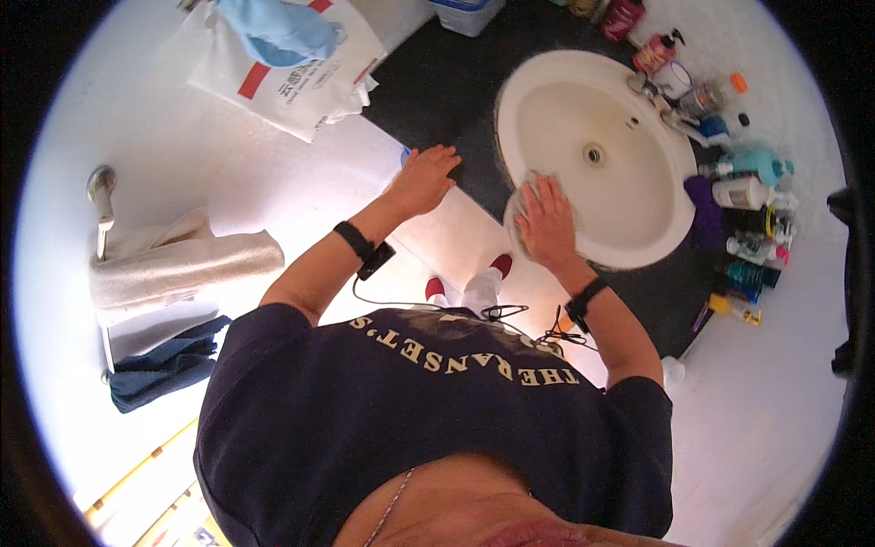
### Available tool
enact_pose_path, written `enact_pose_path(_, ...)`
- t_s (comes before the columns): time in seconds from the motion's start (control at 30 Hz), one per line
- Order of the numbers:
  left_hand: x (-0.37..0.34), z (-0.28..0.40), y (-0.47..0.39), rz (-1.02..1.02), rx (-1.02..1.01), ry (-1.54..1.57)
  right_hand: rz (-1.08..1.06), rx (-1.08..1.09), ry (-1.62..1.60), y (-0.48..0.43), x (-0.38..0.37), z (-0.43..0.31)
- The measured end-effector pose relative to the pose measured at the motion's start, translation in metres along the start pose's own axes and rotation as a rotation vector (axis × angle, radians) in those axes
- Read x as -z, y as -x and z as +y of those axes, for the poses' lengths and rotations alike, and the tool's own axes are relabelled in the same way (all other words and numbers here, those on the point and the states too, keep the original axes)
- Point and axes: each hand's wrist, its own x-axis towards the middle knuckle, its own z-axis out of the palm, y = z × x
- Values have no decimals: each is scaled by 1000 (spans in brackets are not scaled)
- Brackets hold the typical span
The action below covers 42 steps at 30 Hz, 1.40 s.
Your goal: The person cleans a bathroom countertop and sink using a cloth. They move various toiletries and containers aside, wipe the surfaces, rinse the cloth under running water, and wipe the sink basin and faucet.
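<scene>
My right hand (549, 222) lies flat, fingers extended, on a pale cloth (517, 217) that it presses against the near left rim of the white oval sink (608, 249). A little to the left, my left hand (427, 179) rests at the front edge of the dark countertop (424, 89), fingers spread and nothing held. The basin holds no visible water, and its drain (593, 155) shows. A metal faucet (660, 106) stands at the sink's far right side. The palm of my right hand is hidden.
Bottles, including a white one (742, 194), and a purple cloth (704, 208) line the counter right of the sink. A white plastic bag (301, 89) with a blue cloth (287, 34) is at the upper left. Towels (191, 270) hang on a wall bar at the left.
</scene>
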Motion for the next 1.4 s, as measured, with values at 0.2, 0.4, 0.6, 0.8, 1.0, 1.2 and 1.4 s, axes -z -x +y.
enact_pose_path(0.2, -1, -26, 52, 169, 48, 163, 57, 166, 23, -128, -48, -41)
enact_pose_path(0.4, -22, -34, 96, 194, 123, 239, 52, 337, 11, -254, -93, -89)
enact_pose_path(0.6, -13, -20, 119, 42, 320, 328, 172, 440, -9, -323, -115, -112)
enact_pose_path(0.8, -10, -25, 113, 95, 228, 310, 448, 259, 153, -323, -103, -52)
enact_pose_path(1.0, -13, -19, 121, 119, 141, 366, 249, 188, 28, -242, -74, -54)
enact_pose_path(1.2, -27, -34, 137, 238, -34, 453, -3, 278, -146, -118, -48, -60)
enact_pose_path(1.4, -12, -13, 133, 15, -41, 404, 23, 303, 50, 18, -34, -24)
